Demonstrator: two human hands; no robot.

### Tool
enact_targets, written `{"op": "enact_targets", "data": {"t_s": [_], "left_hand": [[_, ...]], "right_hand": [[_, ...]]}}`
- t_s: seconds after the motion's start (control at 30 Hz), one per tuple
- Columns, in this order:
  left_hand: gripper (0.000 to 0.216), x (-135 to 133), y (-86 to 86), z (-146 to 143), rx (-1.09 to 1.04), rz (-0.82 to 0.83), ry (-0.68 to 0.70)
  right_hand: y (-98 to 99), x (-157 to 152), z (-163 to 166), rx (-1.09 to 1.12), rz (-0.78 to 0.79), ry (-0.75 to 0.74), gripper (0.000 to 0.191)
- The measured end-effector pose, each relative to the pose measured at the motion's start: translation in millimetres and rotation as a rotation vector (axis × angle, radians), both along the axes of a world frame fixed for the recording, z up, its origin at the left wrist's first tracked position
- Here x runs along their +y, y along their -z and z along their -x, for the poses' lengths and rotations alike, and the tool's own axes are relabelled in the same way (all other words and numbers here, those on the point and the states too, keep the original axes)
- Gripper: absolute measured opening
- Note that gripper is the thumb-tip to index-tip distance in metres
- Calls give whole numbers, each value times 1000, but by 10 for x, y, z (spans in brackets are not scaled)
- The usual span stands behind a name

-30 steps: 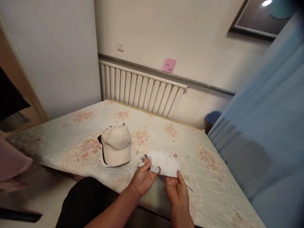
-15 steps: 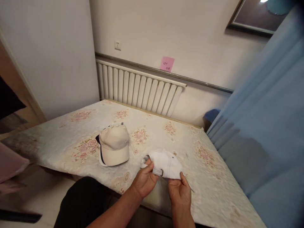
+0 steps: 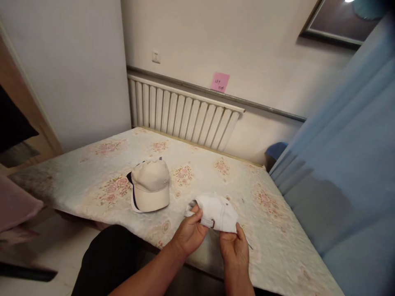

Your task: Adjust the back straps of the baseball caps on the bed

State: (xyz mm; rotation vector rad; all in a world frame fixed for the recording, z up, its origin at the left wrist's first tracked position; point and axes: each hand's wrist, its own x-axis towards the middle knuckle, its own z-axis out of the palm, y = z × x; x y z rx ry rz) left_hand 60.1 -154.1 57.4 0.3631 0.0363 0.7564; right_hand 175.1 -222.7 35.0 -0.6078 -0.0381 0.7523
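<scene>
Head view: floppy white fabric cap (image 3: 219,209)

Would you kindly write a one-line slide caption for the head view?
Left hand and right hand hold a white cap by its strap on a floral mattress, beside a beige cap.

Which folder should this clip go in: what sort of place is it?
Probably a home bedroom: floral mattress, wall radiator, blue curtain. The left hand and right hand grip a white cap.
</scene>
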Motion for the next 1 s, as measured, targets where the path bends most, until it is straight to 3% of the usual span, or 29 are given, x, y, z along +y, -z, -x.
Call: {"op": "enact_targets", "data": {"t_s": [0.13, 0.27, 0.47, 0.7, 1.0], "left_hand": [[34, -9, -24, 13, 23, 29, 2], [36, -26, -58, -3, 12, 45, 2], [40, -69, -67, -61, -38, 45, 56], [32, -204, -49, -117, -26, 21, 150], [38, -239, -119, -114, -102, -32, 143]], "right_hand": [[26, -15, 11, -2, 6, 1, 41], [-82, -38, 136, 8, -60, 15, 41], [-166, -6, 505, -141, -99, -105, 55], [-72, -2, 622, -250, 188, 21, 59], [-189, -38, 510, -358, 176, 166, 56]]}}
